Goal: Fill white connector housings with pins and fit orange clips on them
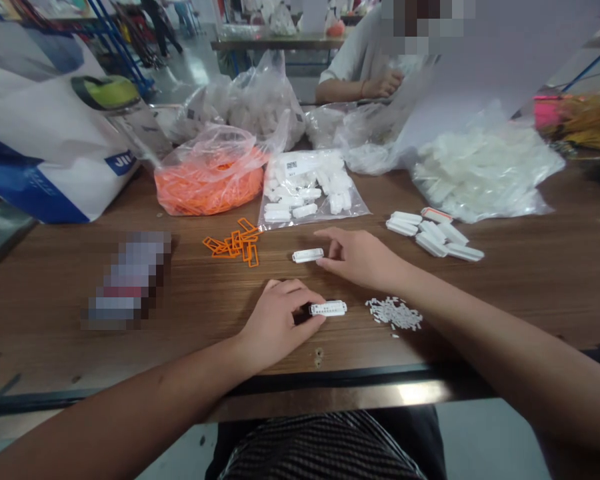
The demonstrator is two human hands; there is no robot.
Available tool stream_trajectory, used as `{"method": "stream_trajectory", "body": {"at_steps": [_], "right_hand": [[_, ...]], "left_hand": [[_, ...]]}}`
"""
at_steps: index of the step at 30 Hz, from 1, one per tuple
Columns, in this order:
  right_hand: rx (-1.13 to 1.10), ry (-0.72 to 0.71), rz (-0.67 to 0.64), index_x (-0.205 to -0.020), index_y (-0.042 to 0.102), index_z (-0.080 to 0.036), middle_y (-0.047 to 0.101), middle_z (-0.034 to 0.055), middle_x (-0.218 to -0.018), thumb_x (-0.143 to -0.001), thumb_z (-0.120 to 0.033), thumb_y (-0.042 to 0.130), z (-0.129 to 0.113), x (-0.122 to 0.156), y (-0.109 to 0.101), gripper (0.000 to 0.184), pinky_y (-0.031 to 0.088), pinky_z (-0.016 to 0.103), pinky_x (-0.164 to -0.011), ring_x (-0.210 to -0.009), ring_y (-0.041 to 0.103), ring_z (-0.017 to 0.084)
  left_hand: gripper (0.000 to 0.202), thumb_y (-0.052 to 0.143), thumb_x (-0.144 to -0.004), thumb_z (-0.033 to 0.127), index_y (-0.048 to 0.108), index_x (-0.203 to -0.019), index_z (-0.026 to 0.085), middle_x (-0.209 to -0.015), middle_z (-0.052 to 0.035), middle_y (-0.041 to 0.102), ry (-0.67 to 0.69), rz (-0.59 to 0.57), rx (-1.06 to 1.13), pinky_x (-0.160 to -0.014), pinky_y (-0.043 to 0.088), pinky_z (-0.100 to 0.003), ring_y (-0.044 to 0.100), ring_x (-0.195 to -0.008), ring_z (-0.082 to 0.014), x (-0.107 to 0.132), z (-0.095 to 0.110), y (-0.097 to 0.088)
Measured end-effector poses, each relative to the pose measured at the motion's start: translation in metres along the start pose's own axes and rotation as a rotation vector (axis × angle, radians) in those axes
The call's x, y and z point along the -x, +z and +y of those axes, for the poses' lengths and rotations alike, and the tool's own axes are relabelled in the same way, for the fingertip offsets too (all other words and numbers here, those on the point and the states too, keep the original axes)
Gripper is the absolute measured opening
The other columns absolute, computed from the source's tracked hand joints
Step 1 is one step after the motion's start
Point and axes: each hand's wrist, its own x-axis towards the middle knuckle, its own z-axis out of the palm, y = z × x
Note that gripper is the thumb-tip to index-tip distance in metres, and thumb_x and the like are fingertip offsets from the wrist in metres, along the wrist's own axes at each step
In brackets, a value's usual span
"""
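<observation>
My left hand (pixel 285 320) pinches one end of a white plastic connector housing (pixel 334 308) between thumb and fingers, just above the table. Rows of small holes show on its face. Beyond it, a second white connector housing (pixel 307 255) lies on the table. My right hand (pixel 353 257) is at that piece's right end, index finger stretched out above it and thumb beside it, with a gap between them. Whether the thumb touches the housing, I cannot tell. A heap of tiny white plastic pieces (pixel 394 313) lies near my right forearm.
Loose orange frames (pixel 235 243) lie left of centre, before a bag of orange parts (pixel 210 177). A bag of white housings (pixel 305 187) stands behind my hands. More white housings (pixel 433 233) lie right, by another bag (pixel 485 167). A person (pixel 360 67) sits opposite.
</observation>
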Motion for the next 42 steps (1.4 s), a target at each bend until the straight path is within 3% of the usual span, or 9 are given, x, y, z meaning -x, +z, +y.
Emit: {"method": "stream_trajectory", "body": {"at_steps": [3, 5, 8, 17, 22, 29, 38, 42], "right_hand": [[-0.016, -0.075, 0.066, -0.096, 0.069, -0.019, 0.068, 0.0021, -0.078, -0.084, -0.025, 0.057, -0.009, 0.025, -0.010, 0.018, 0.042, 0.028, -0.062, -0.066, 0.059, 0.014], [-0.038, -0.200, -0.012, -0.085, 0.071, -0.020, 0.068, 0.0022, -0.079, -0.086, -0.023, 0.054, -0.012, 0.044, -0.015, 0.017, 0.043, 0.027, -0.064, -0.067, 0.060, 0.013], [0.008, -0.347, -0.119, -0.094, 0.072, -0.023, 0.068, 0.0027, -0.088, -0.090, -0.021, 0.052, -0.011, 0.065, -0.014, 0.020, 0.043, 0.026, -0.066, -0.073, 0.061, 0.013], [0.370, -0.553, -0.113, -0.106, 0.069, -0.020, 0.065, 0.0078, -0.087, -0.095, -0.020, 0.042, -0.002, 0.072, -0.005, 0.028, 0.039, 0.029, -0.058, -0.074, 0.057, 0.018], [0.433, -0.630, -0.100, -0.108, 0.067, -0.015, 0.067, 0.0096, -0.087, -0.096, -0.017, 0.039, 0.001, 0.077, -0.004, 0.030, 0.043, 0.029, -0.060, -0.076, 0.059, 0.019], [0.254, -0.531, -0.026, -0.093, 0.068, -0.015, 0.066, 0.0066, -0.084, -0.098, -0.018, 0.038, 0.004, 0.076, 0.002, 0.031, 0.044, 0.027, -0.063, -0.073, 0.059, 0.015], [-0.011, -0.224, -0.114, -0.079, 0.066, -0.018, 0.064, 0.0026, -0.080, -0.088, -0.020, 0.054, -0.005, 0.069, -0.002, 0.016, 0.044, 0.026, -0.067, -0.071, 0.058, 0.013], [-0.024, -0.186, -0.131, -0.080, 0.066, -0.019, 0.064, 0.0012, -0.080, -0.088, -0.018, 0.055, -0.003, 0.069, -0.002, 0.013, 0.043, 0.026, -0.068, -0.072, 0.058, 0.013]], "left_hand": [[0.010, 0.066, -0.083, 0.027, 0.068, -0.092, 0.025, -0.085, 0.0018, 0.068, 0.001, -0.005, -0.001, -0.079, 0.036, -0.035, 0.060, -0.080, -0.0166, 0.000, 0.000, 0.000], [0.010, 0.066, -0.083, 0.026, 0.068, -0.093, 0.026, -0.087, 0.0020, 0.068, 0.003, -0.004, 0.007, -0.080, 0.036, -0.035, 0.060, -0.081, -0.0165, 0.000, 0.000, 0.000], [0.011, 0.066, -0.083, 0.025, 0.067, -0.094, 0.026, -0.089, 0.0021, 0.068, 0.010, 0.002, 0.020, -0.081, 0.036, -0.034, 0.061, -0.083, -0.0161, 0.000, 0.000, 0.000], [0.011, 0.067, -0.082, 0.024, 0.068, -0.093, 0.026, -0.086, 0.0028, 0.067, 0.004, 0.001, 0.023, -0.081, 0.035, -0.035, 0.061, -0.082, -0.0156, 0.000, 0.000, 0.000], [0.011, 0.067, -0.082, 0.023, 0.068, -0.092, 0.025, -0.087, 0.0025, 0.068, -0.009, -0.003, 0.023, -0.080, 0.035, -0.035, 0.061, -0.083, -0.0159, -0.001, 0.002, -0.001], [0.008, 0.067, -0.083, 0.023, 0.068, -0.091, 0.025, -0.086, 0.0038, 0.068, 0.015, 0.009, 0.036, -0.079, 0.034, -0.033, 0.061, -0.082, -0.0143, 0.000, 0.001, 0.000], [0.010, 0.068, -0.082, 0.024, 0.068, -0.091, 0.025, -0.086, 0.0033, 0.068, 0.011, 0.012, 0.031, -0.079, 0.034, -0.033, 0.061, -0.082, -0.0151, 0.000, 0.001, 0.000], [0.009, 0.067, -0.082, 0.024, 0.068, -0.092, 0.025, -0.086, 0.0030, 0.069, 0.014, 0.008, 0.038, -0.079, 0.034, -0.034, 0.061, -0.081, -0.0154, -0.001, 0.001, 0.000]]}}
